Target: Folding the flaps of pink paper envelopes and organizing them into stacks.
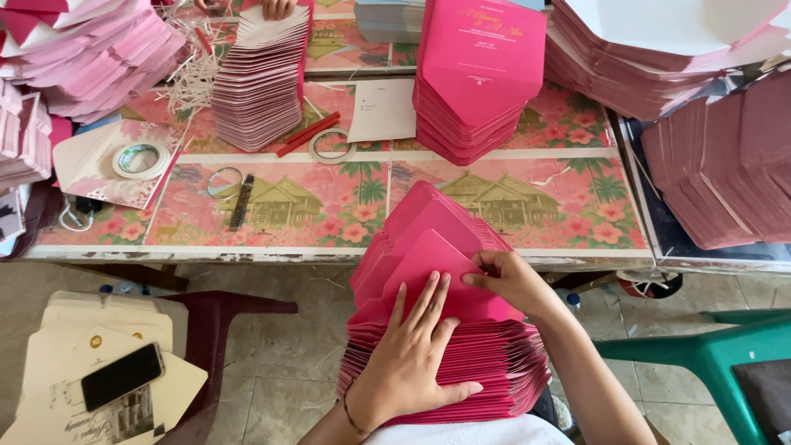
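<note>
1. On the person's lap, below the near edge of the table, a thick pile of pink envelopes is held, fanned so that the top ones slope up toward the table.
2. The left hand is laid flat on the pile, palm down, with the fingers spread wide and pointing up the slope; nothing is gripped by it.
3. The right hand is set at the upper right of the pile, and the flap of the top envelope is pinched between its thumb and curled fingers.
4. On the table, straight ahead, a second stack of pink envelopes is seen, flaps pointing toward the person.
5. To the left of that stack, a slanted row of paler envelopes is seen, touched at its far end by another person's hand.
6. Two rolls of tape and a red stick are seen lying near that row.
7. At the lower left, a black phone is seen resting on cream cards that are piled on a dark red stool.
8. At the lower right, part of a green chair is seen.
</note>
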